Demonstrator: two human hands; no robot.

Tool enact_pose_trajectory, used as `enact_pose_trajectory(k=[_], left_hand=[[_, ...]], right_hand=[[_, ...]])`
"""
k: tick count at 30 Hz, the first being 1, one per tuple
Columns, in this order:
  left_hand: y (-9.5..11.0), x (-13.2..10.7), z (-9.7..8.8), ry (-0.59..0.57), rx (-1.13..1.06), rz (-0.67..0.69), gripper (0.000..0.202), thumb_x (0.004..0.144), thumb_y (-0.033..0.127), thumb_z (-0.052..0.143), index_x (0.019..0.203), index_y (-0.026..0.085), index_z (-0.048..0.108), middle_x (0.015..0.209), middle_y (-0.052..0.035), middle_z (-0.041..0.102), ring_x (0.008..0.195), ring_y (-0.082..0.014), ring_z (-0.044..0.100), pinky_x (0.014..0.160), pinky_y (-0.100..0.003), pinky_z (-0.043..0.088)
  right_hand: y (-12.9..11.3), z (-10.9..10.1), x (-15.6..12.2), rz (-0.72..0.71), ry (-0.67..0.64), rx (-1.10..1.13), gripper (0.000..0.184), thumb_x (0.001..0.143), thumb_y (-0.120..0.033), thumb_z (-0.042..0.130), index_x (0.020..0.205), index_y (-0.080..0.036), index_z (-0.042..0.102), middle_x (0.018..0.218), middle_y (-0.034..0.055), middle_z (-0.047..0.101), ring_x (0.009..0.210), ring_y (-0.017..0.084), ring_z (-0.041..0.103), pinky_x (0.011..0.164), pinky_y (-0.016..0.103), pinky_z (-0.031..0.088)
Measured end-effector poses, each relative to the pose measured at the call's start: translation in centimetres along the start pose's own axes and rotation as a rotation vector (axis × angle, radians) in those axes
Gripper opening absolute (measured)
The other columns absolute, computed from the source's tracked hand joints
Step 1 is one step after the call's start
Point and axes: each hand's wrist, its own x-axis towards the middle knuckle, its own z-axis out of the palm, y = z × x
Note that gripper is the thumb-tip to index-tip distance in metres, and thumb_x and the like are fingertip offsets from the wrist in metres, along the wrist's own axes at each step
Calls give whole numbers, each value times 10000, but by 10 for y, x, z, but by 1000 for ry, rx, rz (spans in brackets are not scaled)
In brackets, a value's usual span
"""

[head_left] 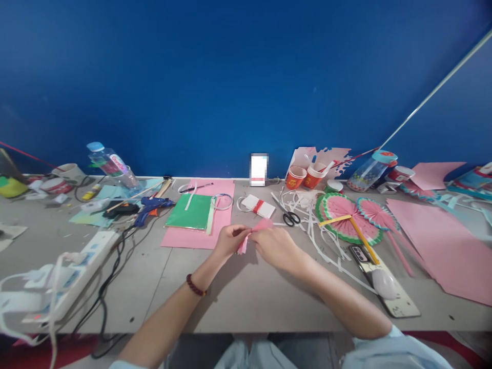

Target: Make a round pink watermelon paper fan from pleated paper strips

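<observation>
Between my two hands is a small piece of pink paper (263,224), bunched or pleated, its upper part fanning out to the right and a narrow end hanging below. My left hand (232,240) pinches it from the left with thumb and fingertips. From the other side my right hand (277,247) has its fingers closed on the same paper, which they partly hide. Just beyond the hands lies a white packet with a red band (260,206). Black-handled scissors (291,219) rest to its right, and a green sheet pack (189,211) sits on pink paper to the left.
Watermelon-patterned paper fans (342,215), white strips (315,241) and a phone (400,292) lie on the right. Red paper cups (295,177) stand near the blue wall. A blue glue gun (151,209), black cables and a power strip (82,271) occupy the left.
</observation>
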Motion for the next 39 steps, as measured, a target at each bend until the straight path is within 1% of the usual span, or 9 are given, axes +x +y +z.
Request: enact_pose_trajectory(k=[2, 6, 13, 16, 21, 26, 31, 35, 39], left_hand=[[2, 1, 0, 69, -47, -29, 226, 585, 321, 747, 729, 149, 724, 696, -50, 702, 609, -147, 606, 565, -235, 443], [5, 2, -3, 89, -127, -70, 263, 591, 304, 743, 796, 141, 726, 790, -75, 709, 711, -164, 625, 650, -258, 470], [4, 3, -8, 17, -344, -159, 244, 586, 315, 770, 733, 132, 705, 661, -35, 657, 575, -98, 565, 607, -233, 448], [6, 3, -9, -11, -409, -186, 228, 593, 304, 776, 719, 131, 698, 669, -28, 649, 597, -90, 567, 639, -224, 454], [7, 2, -11, -57, -504, -209, 208, 609, 282, 773, 734, 132, 700, 684, -28, 650, 619, -86, 571, 624, -199, 440], [8, 2, -12, -125, -592, -235, 185, 633, 268, 762, 753, 144, 695, 693, -15, 649, 635, -88, 575, 636, -202, 435], [7, 1, -12, -203, -501, -222, 218, 658, 321, 747, 749, 133, 685, 667, -28, 628, 609, -98, 561, 603, -213, 426], [10, -2, -13, -308, -344, -264, 261, 640, 355, 755, 740, 123, 692, 641, -45, 642, 564, -98, 561, 554, -206, 409], [15, -6, -11, -426, -156, -225, 236, 624, 349, 758, 699, 130, 709, 644, -52, 671, 572, -121, 570, 556, -223, 405]], right_hand=[[-5, 1, -2, -4, -18, -51, 337, 808, -69, 415, 1073, -144, 608, 902, 131, 691, 820, 241, 654, 680, 282, 432], [-8, 2, -3, -3, -36, -111, 427, 795, -46, 418, 1200, -128, 522, 850, 141, 690, 770, 244, 666, 651, 283, 444], [2, -1, -1, -15, 26, -130, 422, 828, -90, 380, 1198, -220, 537, 835, 106, 696, 765, 248, 671, 612, 281, 436], [7, -4, -2, -7, 21, -106, 424, 847, -101, 358, 1203, -239, 542, 886, 104, 697, 806, 238, 666, 642, 278, 433], [14, -9, 0, 32, -13, -55, 410, 856, -103, 346, 1173, -232, 571, 920, 95, 695, 857, 217, 654, 681, 267, 421], [25, -5, 7, 38, -27, 17, 402, 874, -133, 326, 1138, -249, 607, 967, 80, 694, 884, 212, 647, 696, 269, 417], [46, 2, 23, 6, -13, 242, 373, 857, -151, 368, 1099, -227, 642, 1049, 58, 680, 913, 184, 621, 728, 241, 412], [65, 5, 36, -128, -112, 479, 285, 837, -210, 435, 977, -182, 682, 825, 30, 685, 683, 135, 572, 622, 212, 400], [74, 5, 43, -190, -155, 598, 262, 807, -304, 496, 826, -137, 696, 685, 8, 619, 584, 103, 477, 550, 203, 353]])
